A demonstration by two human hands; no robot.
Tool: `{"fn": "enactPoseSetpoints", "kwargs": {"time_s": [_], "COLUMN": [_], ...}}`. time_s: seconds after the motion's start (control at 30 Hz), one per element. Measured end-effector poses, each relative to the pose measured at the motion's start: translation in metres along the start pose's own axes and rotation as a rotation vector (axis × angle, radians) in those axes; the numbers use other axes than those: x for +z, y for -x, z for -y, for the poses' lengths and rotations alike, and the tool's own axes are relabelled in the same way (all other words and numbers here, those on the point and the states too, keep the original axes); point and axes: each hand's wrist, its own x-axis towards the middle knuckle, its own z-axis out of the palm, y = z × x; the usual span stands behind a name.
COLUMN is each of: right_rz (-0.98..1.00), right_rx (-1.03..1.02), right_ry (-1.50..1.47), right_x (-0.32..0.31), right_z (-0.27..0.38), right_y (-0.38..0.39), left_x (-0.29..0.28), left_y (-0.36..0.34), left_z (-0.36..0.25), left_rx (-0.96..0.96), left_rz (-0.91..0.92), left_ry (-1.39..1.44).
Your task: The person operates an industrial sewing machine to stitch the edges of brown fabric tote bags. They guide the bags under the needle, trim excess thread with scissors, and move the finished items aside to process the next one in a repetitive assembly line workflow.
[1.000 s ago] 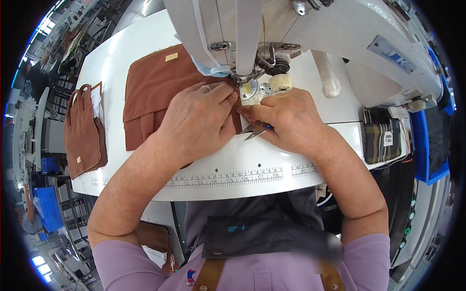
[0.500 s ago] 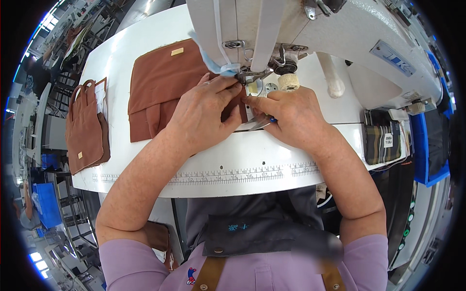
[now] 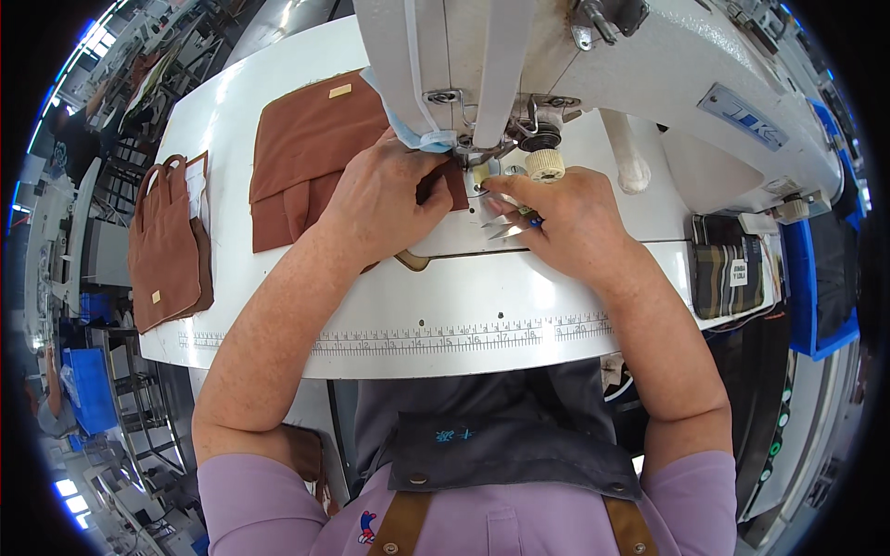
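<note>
Your white tabletop (image 3: 556, 287), with brown pieces laid out on your left.
A ruler scale (image 3: 445, 345) runs along its curved front edge, nearest you; left of centre, a brown fabric panel (image 3: 311, 153) with a small pale patch (image 3: 340, 91) lies flat, its right end near the sewing machine (image 3: 667, 83) standing at the back and right; a brown bag piece (image 3: 171, 259) with loop handles lies by the left edge, apart from the panel; a dark striped cloth item (image 3: 718, 278) sits at your right end.

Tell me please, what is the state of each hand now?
Left hand: bent over the brown fabric; whether it grips cannot be told.
Right hand: closed, holding small metal snips.
</note>
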Motion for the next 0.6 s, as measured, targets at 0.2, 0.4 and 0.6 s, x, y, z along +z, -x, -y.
{"fn": "enactPoseSetpoints", "kwargs": {"time_s": [0.2,0.4,0.6], "right_rz": [-0.064,-0.110,-0.102], "right_rx": [-0.025,-0.030,-0.003], "right_ry": [-0.006,-0.014,-0.084], "right_x": [0.001,0.003,0.008], "right_z": [-0.006,-0.013,-0.015], "right_y": [-0.002,-0.002,-0.003], "left_x": [-0.003,-0.031,-0.091], "left_y": [0.002,0.051,0.138], "left_z": [-0.001,-0.012,-0.062], "left_rx": [-0.056,-0.022,-0.247], "left_rz": [0.053,0.140,0.261], "left_ry": [0.000,-0.018,0.265]}}
